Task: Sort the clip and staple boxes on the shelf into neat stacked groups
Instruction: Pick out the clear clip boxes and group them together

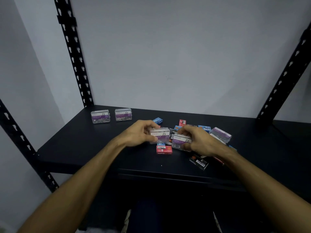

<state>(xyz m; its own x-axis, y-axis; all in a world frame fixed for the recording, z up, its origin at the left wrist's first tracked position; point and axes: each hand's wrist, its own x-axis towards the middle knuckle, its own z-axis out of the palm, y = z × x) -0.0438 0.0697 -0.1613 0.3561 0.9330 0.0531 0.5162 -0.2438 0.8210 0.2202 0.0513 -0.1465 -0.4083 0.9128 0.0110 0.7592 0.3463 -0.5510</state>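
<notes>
Two bare hands at work over a black shelf [87,148] set against a pale grey wall [185,56]. Left hand [139,132] curled round a clear paper clip box [160,136] with a purple label, fingers over its top and thumb at its near edge, box lifted just above the clutter. Right hand [197,140] gripping a second clear paper clip box [181,142] of the same kind, just right of and slightly nearer than the first, the two boxes almost touching.

Beneath and around them, a loose jumble of small staple boxes: a red staple box [164,149] lying flat just near of the held pair, a black staple box [198,163] tilted near the front edge under the right wrist, a blue staple box [158,120] beyond the left hand, another red box [182,122] standing upright farther back, and a further blue box [204,127] to its right. Third clear clip box [220,134] lying tilted at the right of the pile.

Far left on the shelf, well apart from the heap, two more clear clip boxes standing upright side by side with a gap between: the left one [100,116] and the right one [123,114].

Black perforated uprights [72,52] framing the shelf at both sides.
</notes>
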